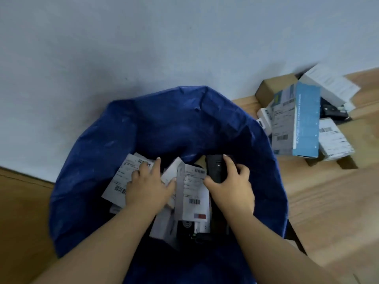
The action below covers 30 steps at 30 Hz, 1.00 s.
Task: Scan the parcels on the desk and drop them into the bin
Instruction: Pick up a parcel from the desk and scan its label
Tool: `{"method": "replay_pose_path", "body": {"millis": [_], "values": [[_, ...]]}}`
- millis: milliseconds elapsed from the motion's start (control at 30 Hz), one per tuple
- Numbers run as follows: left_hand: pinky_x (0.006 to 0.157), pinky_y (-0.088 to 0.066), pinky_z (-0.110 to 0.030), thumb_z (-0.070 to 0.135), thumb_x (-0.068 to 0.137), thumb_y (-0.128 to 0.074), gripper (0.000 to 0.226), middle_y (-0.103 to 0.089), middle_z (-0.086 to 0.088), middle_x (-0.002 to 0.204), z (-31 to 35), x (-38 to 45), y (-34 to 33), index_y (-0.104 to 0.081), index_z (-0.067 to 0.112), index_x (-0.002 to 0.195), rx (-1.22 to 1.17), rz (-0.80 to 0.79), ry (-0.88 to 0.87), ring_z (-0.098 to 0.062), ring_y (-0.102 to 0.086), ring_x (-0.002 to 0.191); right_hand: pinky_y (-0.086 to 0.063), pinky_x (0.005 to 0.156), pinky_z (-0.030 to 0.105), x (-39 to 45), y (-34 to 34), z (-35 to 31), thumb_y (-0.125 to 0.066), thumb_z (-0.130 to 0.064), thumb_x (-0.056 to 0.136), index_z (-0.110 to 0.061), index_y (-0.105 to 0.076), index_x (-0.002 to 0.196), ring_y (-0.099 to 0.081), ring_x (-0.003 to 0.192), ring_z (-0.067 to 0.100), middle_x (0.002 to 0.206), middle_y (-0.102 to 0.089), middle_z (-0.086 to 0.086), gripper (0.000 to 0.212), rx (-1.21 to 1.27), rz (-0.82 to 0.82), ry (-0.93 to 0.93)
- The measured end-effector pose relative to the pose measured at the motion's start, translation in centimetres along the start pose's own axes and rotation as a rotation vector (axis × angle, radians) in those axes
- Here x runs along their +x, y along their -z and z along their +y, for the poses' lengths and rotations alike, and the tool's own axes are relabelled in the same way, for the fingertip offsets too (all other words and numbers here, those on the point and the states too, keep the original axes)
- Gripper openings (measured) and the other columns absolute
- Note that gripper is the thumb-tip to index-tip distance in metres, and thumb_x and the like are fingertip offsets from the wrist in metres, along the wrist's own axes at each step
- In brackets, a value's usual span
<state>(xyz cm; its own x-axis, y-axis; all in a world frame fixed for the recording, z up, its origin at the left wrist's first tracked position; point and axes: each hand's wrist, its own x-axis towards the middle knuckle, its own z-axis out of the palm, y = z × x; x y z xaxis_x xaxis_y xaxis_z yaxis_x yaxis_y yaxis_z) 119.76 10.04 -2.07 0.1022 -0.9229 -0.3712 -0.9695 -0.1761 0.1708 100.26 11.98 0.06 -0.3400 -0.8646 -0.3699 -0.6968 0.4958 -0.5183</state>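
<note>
Two bare hands are seen low inside the big blue woven-plastic bin bag (143, 128), which stands on the floor just beside the pale wooden desk (328, 191). The left hand (148, 186) is laid flat, fingers spread and relaxed, on a white labelled carton (123, 181) resting among the parcels already in the bag; nothing is gripped by it. The right hand (232, 184) is curled round a black handheld scanner (214, 167), with the thumb along its near side and the fingers wrapped over the far side. Between the two hands a tall grey box with a white shipping label (191, 187) is seen standing on end, touching the left thumb.

Several parcels are yet to be dealt with on the desk: a light-blue and white printed carton (305, 121) leaning on a brown cardboard box (274, 87), a long white box (328, 85) behind it, and a small white labelled box (334, 140) at the right.

The parcels are judged to be light, stiff retail cartons with smooth, somewhat slippery printed faces. The corners may be crushed if the cartons are dropped hard, though the contents are hidden, so fragility cannot be told. Each would best be taken across its narrow sides, thumb opposite fingers, with the barcode label kept uncovered and facing the scanner.
</note>
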Motion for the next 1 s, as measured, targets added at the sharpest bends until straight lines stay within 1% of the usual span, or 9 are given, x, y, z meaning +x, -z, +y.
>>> {"method": "replay_pose_path", "body": {"millis": [133,300,433,500,567,633,767,867,1000], "values": [[0.104,-0.037,-0.042,0.070,0.091,-0.031,0.081,-0.026,-0.010,0.154,1.9,-0.5,4.6,-0.009,0.027,0.156,0.075,0.100,-0.085,-0.032,-0.033,0.134,-0.045,0.083,0.037,-1.9,3.7,-1.3,-0.063,-0.055,0.083,-0.046,-0.027,0.150,-0.049,0.119,0.025,0.148,-0.027,-0.004,0.077,0.038,0.093,0.019],[0.094,-0.041,-0.037,0.069,0.093,-0.028,0.076,-0.039,-0.005,0.146,6.9,-2.0,9.9,-0.018,0.026,0.155,0.183,0.262,-0.287,-0.027,-0.042,0.125,-0.048,0.095,0.040,-3.4,10.0,-2.0,-0.065,-0.054,0.081,-0.044,-0.030,0.150,-0.051,0.123,0.027,0.148,-0.029,-0.001,0.079,0.173,0.224,0.034],[0.091,-0.044,-0.038,0.067,0.093,-0.029,0.072,-0.044,-0.004,0.142,11.9,-3.4,12.3,-0.026,0.029,0.154,0.207,0.346,-0.398,-0.027,-0.045,0.122,-0.046,0.084,0.033,-4.5,15.1,-0.7,-0.066,-0.052,0.081,-0.044,-0.032,0.149,-0.054,0.115,0.025,0.144,-0.032,-0.002,0.077,0.223,0.342,0.033],[0.094,-0.043,-0.039,0.068,0.093,-0.029,0.071,-0.045,-0.004,0.142,14.7,-4.2,13.0,-0.027,0.029,0.152,0.215,0.359,-0.440,-0.027,-0.045,0.124,-0.048,0.085,0.034,-5.1,17.5,0.7,-0.065,-0.052,0.081,-0.045,-0.031,0.149,-0.054,0.115,0.025,0.144,-0.032,-0.002,0.076,0.235,0.387,0.018],[0.095,-0.042,-0.040,0.067,0.094,-0.029,0.069,-0.045,-0.005,0.141,17.9,-5.3,13.5,-0.031,0.028,0.150,0.218,0.373,-0.485,-0.029,-0.045,0.125,-0.050,0.087,0.037,-5.7,20.0,2.3,-0.064,-0.053,0.080,-0.046,-0.031,0.149,-0.055,0.117,0.025,0.146,-0.031,-0.002,0.077,0.248,0.448,-0.004],[0.093,-0.042,-0.041,0.066,0.094,-0.030,0.066,-0.047,-0.006,0.137,21.2,-6.5,13.9,-0.034,0.027,0.147,0.201,0.392,-0.549,-0.030,-0.046,0.123,-0.048,0.083,0.035,-6.2,22.6,4.4,-0.064,-0.053,0.079,-0.047,-0.031,0.149,-0.056,0.114,0.025,0.144,-0.032,-0.005,0.077,0.265,0.491,-0.030],[0.094,-0.041,-0.042,0.065,0.093,-0.033,0.067,-0.046,-0.009,0.137,28.4,-9.3,13.7,-0.032,0.026,0.148,0.180,0.408,-0.624,-0.031,-0.045,0.121,-0.052,0.085,0.038,-7.4,27.3,9.2,-0.064,-0.050,0.079,-0.046,-0.031,0.148,-0.056,0.110,0.023,0.142,-0.032,-0.008,0.077,0.293,0.560,-0.056],[0.094,-0.040,-0.041,0.065,0.094,-0.031,0.066,-0.045,-0.009,0.139,34.8,-12.4,12.1,-0.033,0.027,0.148,0.193,0.418,-0.678,-0.031,-0.044,0.123,-0.054,0.087,0.040,-8.2,31.4,14.5,-0.063,-0.051,0.080,-0.047,-0.030,0.149,-0.056,0.109,0.021,0.143,-0.031,-0.008,0.077,0.290,0.606,-0.070],[0.095,-0.040,-0.041,0.065,0.095,-0.031,0.064,-0.046,-0.009,0.140,43.4,-16.7,9.0,-0.035,0.027,0.146,0.197,0.413,-0.723,-0.031,-0.044,0.125,-0.053,0.080,0.036,-8.3,37.1,22.4,-0.064,-0.049,0.080,-0.048,-0.030,0.149,-0.055,0.106,0.020,0.141,-0.032,-0.008,0.077,0.291,0.649,-0.079]]}}
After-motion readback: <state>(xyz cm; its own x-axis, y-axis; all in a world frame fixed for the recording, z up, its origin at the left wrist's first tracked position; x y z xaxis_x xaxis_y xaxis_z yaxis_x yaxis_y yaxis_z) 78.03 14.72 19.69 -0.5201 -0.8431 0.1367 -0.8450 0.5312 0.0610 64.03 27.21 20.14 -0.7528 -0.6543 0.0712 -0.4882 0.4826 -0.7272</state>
